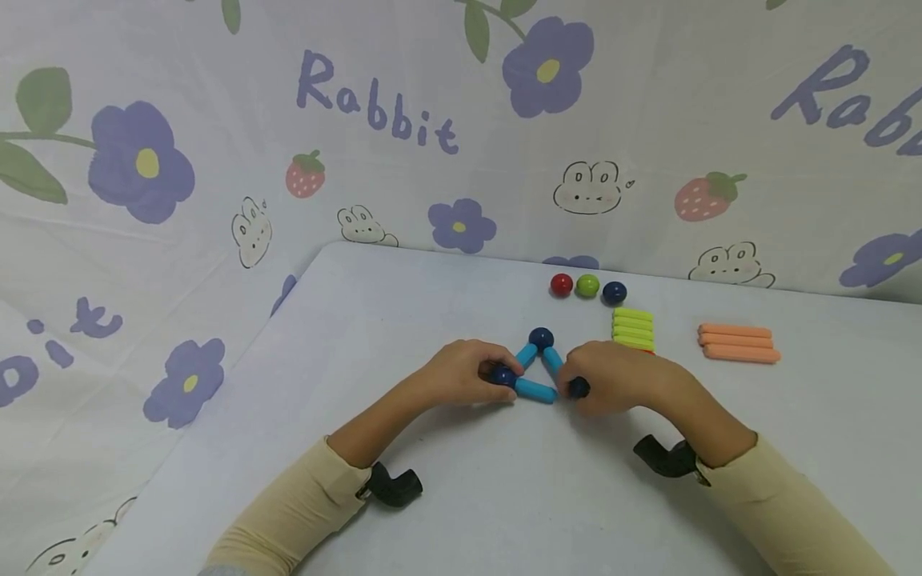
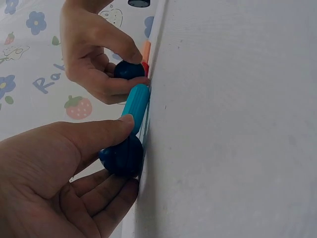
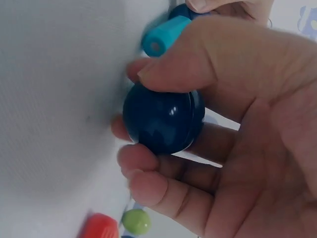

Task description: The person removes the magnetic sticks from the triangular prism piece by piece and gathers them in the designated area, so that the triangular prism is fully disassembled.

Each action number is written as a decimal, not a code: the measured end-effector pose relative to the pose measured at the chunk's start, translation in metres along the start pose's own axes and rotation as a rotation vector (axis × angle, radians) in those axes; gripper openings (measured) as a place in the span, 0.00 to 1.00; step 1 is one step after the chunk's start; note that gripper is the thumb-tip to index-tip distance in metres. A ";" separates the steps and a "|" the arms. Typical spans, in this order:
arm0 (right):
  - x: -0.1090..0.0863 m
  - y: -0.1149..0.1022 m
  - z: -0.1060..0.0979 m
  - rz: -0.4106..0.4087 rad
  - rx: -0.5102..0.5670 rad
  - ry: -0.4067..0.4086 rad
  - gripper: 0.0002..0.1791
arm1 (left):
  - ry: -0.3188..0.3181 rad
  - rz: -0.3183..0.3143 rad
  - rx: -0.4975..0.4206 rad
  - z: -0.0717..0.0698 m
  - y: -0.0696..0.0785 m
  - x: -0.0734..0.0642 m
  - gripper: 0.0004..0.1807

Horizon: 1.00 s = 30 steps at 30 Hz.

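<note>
My left hand (image 1: 464,372) grips a dark blue ball (image 1: 504,375), thumb on one side and fingers on the other. From that ball a light blue rod (image 1: 536,390) points right, its free end close to my right hand (image 1: 619,374). Between thumb and fingers the right hand holds another dark blue ball (image 3: 158,119). A third dark blue ball (image 1: 541,339) lies farther back on the table, with two light blue rods slanting down from it: a left rod (image 1: 528,354) towards the left ball, a right rod (image 1: 553,360) whose lower end is hidden by the right hand.
Behind the hands sit a red ball (image 1: 562,285), a green ball (image 1: 587,286) and a dark blue ball (image 1: 615,293). Several yellow-green rods (image 1: 633,326) lie beside the right hand, a red piece (image 3: 100,227) near them. Orange rods (image 1: 738,342) lie farther right.
</note>
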State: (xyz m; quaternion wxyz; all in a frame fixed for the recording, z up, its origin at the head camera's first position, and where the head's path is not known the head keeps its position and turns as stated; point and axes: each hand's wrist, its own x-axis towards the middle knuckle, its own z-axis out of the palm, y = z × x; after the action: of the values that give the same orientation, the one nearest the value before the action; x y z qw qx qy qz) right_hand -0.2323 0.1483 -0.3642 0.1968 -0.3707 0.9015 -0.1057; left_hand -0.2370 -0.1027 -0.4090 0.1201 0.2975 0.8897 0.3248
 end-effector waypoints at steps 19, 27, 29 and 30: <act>0.008 0.054 -0.038 -0.091 0.234 0.138 0.15 | 0.002 -0.015 -0.001 0.006 0.000 0.002 0.15; 0.041 0.071 -0.070 -0.022 0.215 0.271 0.15 | 0.003 -0.009 0.015 0.002 -0.001 0.001 0.15; 0.053 0.072 -0.076 0.015 0.194 0.300 0.17 | 0.004 -0.011 0.014 0.001 -0.001 0.000 0.15; 0.058 0.073 -0.078 0.038 0.185 0.312 0.18 | 0.003 -0.014 0.016 0.001 -0.001 -0.001 0.15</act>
State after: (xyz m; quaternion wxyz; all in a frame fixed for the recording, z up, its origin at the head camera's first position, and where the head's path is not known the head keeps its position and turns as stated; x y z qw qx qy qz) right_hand -0.3495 0.1617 -0.3343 0.0899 -0.3132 0.9144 -0.2404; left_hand -0.2369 -0.1036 -0.4105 0.1185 0.2916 0.8946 0.3173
